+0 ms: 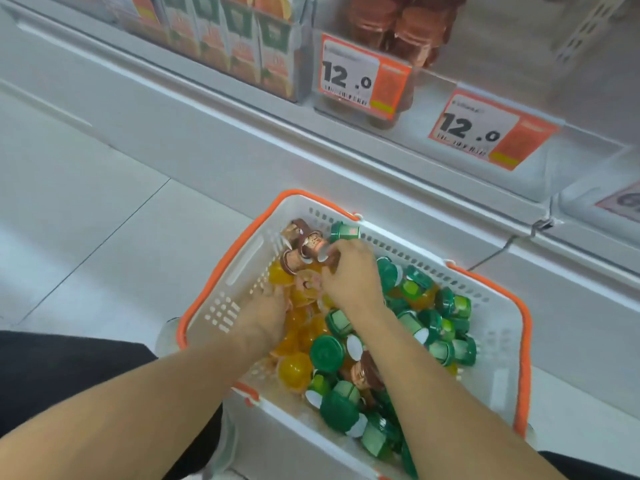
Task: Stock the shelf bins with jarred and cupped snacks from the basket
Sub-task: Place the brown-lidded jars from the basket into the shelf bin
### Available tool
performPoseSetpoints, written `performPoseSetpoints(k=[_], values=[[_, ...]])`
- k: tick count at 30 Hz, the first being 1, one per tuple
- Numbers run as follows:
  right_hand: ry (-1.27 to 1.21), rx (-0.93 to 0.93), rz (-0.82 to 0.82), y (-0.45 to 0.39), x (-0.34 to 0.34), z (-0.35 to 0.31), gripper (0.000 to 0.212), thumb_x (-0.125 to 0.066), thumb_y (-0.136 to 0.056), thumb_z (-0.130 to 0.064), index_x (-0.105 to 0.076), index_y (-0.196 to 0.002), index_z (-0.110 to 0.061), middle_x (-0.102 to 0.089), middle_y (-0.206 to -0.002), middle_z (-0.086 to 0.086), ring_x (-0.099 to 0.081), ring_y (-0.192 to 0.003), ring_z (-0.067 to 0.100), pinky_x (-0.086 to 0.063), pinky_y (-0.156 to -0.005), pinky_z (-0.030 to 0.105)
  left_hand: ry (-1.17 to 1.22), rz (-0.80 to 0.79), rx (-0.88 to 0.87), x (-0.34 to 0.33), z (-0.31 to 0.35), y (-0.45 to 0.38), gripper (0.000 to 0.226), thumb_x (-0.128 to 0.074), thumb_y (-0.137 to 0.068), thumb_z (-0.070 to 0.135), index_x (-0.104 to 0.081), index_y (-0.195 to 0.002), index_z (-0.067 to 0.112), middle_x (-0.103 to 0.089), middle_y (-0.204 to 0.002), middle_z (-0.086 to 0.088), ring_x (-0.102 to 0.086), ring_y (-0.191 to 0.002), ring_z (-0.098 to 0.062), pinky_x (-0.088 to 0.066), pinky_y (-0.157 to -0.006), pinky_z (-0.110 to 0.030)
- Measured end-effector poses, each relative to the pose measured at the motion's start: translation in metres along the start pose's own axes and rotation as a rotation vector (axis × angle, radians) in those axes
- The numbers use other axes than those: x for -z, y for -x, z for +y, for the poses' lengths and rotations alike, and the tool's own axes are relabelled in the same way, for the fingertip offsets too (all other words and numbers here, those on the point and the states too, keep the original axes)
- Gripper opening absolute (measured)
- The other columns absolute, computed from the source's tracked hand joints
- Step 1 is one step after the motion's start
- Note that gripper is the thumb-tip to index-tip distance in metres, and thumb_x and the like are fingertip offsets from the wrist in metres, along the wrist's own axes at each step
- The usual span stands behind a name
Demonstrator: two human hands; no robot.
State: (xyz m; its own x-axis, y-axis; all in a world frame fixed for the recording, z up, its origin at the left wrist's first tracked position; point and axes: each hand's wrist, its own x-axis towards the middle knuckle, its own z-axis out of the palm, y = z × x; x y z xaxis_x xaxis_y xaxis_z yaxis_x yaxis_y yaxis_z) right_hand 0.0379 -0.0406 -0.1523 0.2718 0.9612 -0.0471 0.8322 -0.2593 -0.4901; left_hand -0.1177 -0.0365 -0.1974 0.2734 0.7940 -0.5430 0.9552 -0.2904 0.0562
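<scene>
Forearms reach down from the near edge into a white basket [221,299] with orange handles, which sits on the pale tiled floor [86,216] and is heaped with snacks. Nearest, under the right forearm, lie green-lidded jars [327,353] with white bases, and one brown-lidded jar [363,372] among them. Left of these, yellow jelly cups [294,370] fill the basket's middle.

The left hand [266,315] lies palm down on the yellow cups, fingers sunk among them — whether its grip holds a cup cannot be told. The right hand [349,271], just beyond and to the right of the left hand, has its fingers curled round a brown-lidded jar [323,252] with a white base, so its grip is closed on that jar. Just left of that grip, more brown-lidded jars [299,237] with coppery labels lie in the basket's far left corner; their printing is too blurred to read. Right of the grip, more green jars [450,327] cover the basket's right half.

Beyond the basket runs the white shelf front [277,133]. Above the right grip, an orange-and-white price tag [363,76] reads "12.0" over a barcode — a second tag [488,128], further right, reads the same. Behind the first tag stand brown jars [401,29] in a clear bin; left of them, green-and-orange drink cartons [242,46], their lettering unreadable.
</scene>
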Motion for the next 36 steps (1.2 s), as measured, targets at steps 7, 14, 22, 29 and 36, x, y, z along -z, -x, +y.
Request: performPoseSetpoints(k=[7, 14, 22, 29, 36], values=[[0.381, 0.153, -0.030, -0.043, -0.015, -0.020, 0.062, -0.071, -0.082, -0.043, -0.049, -0.138, -0.028, -0.047, -0.143, 0.001, -0.029, -0.137, 0.031, -0.025, -0.111, 0.053, 0.092, 0.018, 0.004, -0.009, -0.025, -0.028, 0.060, -0.079, -0.077, 0.042, -0.057, -0.124, 0.013, -0.049, -0.124, -0.010, -0.049, -0.115, -0.028, -0.045, -0.099, -0.037], [0.502, 0.212, -0.149, -0.043, -0.023, -0.015, 0.066, -0.074, -0.081, -0.020, -0.047, -0.141, -0.029, -0.048, -0.147, 0.004, -0.019, -0.148, 0.032, -0.008, -0.119, 0.061, 0.262, -0.050, 0.000, 0.013, -0.029, -0.029, 0.052, -0.085, -0.068, 0.039, -0.058, -0.104, 0.013, -0.066, -0.089, -0.003, -0.061, -0.081, -0.020, -0.052, -0.063, -0.032], [0.429, 0.326, -0.146, -0.020, -0.005, -0.015, 0.047, -0.075, -0.079, -0.021, -0.060, -0.123, -0.026, -0.058, -0.133, 0.000, -0.041, -0.137, 0.023, 0.012, -0.119, 0.049, 0.561, -0.622, 0.176, 0.115, -0.040, 0.019, 0.042, -0.078, -0.080, 0.039, -0.060, -0.107, 0.013, -0.067, -0.105, -0.010, -0.069, -0.073, -0.022, -0.058, -0.065, -0.025], [-0.440, 0.013, -0.130, -0.003, 0.042, -0.030, 0.034, -0.077, -0.081, -0.012, -0.064, -0.110, -0.022, -0.062, -0.111, -0.002, -0.062, -0.097, 0.011, -0.051, -0.080, 0.018, 0.637, -0.544, 0.041, 0.211, -0.052, 0.072, 0.017, -0.066, -0.080, 0.030, -0.069, -0.082, 0.013, -0.061, -0.095, -0.012, -0.059, -0.069, -0.028, -0.032, -0.050, -0.024], [-1.541, -0.117, -0.290, 0.007, 0.145, -0.045, 0.040, -0.058, -0.091, 0.003, -0.052, -0.131, 0.002, -0.062, -0.126, 0.030, -0.064, -0.112, 0.044, -0.054, -0.096, 0.051, 1.077, -0.602, -0.146, 0.245, -0.038, 0.102, 0.046, -0.057, -0.067, 0.042, -0.058, -0.083, -0.001, -0.058, -0.074, -0.019, -0.055, -0.056, -0.030, -0.036, -0.044, -0.021]])
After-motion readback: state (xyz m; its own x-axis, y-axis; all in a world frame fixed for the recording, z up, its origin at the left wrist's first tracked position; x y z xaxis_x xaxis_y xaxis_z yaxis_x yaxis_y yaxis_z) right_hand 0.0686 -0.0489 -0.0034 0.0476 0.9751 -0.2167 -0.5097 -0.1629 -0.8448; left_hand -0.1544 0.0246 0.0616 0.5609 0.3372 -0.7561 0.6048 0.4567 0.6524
